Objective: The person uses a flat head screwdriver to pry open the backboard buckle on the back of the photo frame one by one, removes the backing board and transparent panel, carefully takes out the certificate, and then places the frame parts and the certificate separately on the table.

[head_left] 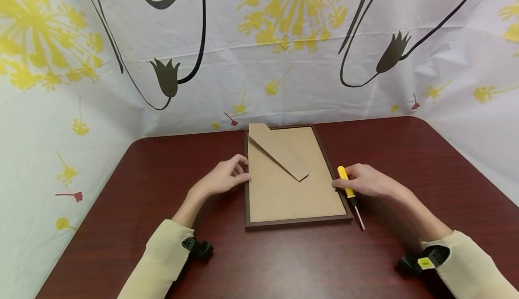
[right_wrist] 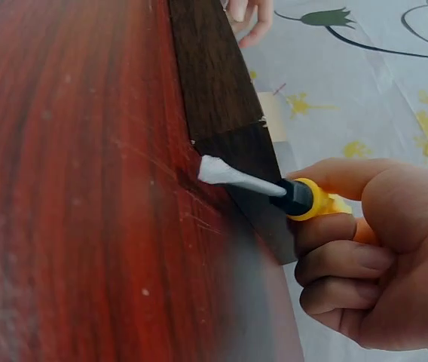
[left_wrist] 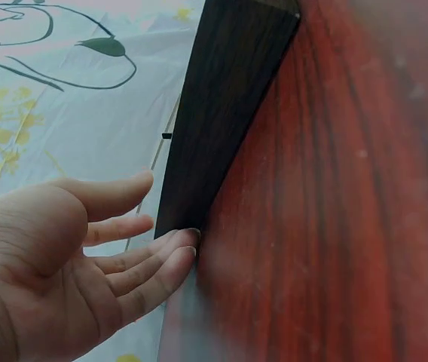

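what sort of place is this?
Probably a makeshift indoor recording booth, though I can't be sure: flower-printed sheeting walls in the back and sides of a dark red table, and small black devices are worn at both wrists.

1. From my end I see a screened-off work spot; home or office, I cannot tell.
2. A reddish wood-grain table (head_left: pixel 275 263) with rounded corners fills it.
3. Flower-printed sheeting (head_left: pixel 316 78) hangs behind and at both sides.

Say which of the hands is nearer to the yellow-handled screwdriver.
Right. The right hand grips the screwdriver; the left hand is across the brown frame from it, at the frame's left edge.
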The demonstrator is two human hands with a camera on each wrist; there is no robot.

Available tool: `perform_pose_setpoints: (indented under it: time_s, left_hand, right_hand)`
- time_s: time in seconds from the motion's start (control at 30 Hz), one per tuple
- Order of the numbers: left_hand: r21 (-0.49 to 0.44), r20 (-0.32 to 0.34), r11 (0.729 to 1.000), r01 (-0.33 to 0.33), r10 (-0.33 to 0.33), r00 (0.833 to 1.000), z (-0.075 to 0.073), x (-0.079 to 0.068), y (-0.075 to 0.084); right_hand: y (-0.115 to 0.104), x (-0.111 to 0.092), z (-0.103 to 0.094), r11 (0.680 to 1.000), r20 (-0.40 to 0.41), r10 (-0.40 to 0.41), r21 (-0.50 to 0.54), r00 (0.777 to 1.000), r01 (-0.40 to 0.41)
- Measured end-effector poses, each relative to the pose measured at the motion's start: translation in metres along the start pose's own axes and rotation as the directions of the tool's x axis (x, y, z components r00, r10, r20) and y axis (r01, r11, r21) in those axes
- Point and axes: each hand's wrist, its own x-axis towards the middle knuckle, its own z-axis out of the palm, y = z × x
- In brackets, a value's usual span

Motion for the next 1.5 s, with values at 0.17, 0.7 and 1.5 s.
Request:
perform_pose_setpoints:
  time_s: [0.17,0.7,1.5]
  left_hand:
    - [-0.032,0.028,0.999,0.012,-0.011,1.000,0.002,0.009,-0.003]
    - [-0.077,0.104,0.995,0.065,-0.057,0.993,0.015,0.000,0.015]
    - [0.257,-0.044,0.963,-0.087,0.102,0.994,0.009,-0.010,0.016]
  right_hand:
    - [0.001,0.001,0.004,1.000,0.035,-0.018,-0.004,0.999,0.018]
    - [0.006,0.010,-0.010,0.996,0.044,0.016,-0.092,0.999,-0.012]
    - [0.021,-0.022,-0.024,0.994,0.102,-0.048,-0.089,0.994,0.057]
